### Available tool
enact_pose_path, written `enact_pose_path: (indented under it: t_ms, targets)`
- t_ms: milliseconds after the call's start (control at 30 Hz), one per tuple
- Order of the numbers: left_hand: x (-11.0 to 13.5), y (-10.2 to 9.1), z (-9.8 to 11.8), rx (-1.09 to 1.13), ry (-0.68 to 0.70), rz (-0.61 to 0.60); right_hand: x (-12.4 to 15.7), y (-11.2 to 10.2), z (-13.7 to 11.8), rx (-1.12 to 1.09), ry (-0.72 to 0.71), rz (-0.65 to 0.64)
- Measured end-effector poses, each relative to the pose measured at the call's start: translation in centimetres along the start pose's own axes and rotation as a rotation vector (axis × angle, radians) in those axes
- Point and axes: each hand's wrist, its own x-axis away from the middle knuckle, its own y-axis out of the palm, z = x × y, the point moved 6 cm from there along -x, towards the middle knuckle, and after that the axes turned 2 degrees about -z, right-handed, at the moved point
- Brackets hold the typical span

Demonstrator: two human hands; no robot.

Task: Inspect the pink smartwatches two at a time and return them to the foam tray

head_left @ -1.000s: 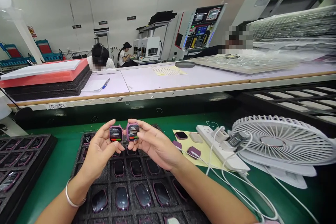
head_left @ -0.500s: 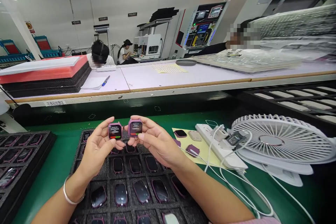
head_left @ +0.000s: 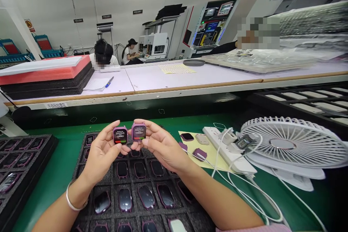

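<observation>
Between its thumb and fingers my left hand point(head_left: 102, 150) grips a purple smartwatch body point(head_left: 120, 135) without a strap. A second smartwatch body point(head_left: 139, 132) is pinched in my right hand point(head_left: 164, 146), close beside the first. Both screens are lit with small text and face me; red and green show at the bottom of the left one, green on the right one, where my thumb touches the lower edge. Below my hands lies a black foam tray point(head_left: 108, 185), its compartments holding several purple watch bodies with dark screens.
Another foam tray point(head_left: 40, 165) of watches sits at the left. To the right are a yellow sheet point(head_left: 216, 163) with loose watch parts, a white power strip point(head_left: 214, 139), cables and a white fan point(head_left: 293, 145). Beyond runs a raised shelf point(head_left: 152, 83); several people are behind it.
Both watches stay in my hands, held slightly closer together. The red mark at the bottom of the right watch's screen no longer shows, and green is visible there. The view has shifted slightly.
</observation>
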Motion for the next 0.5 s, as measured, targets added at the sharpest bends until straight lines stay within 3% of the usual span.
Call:
enact_pose_path:
  t_ms: [500]
  targets:
    - [-0.04,0.22,0.16,-0.079,-0.005,0.068,0.05,0.19,0.24,0.015,-0.029,-0.027]
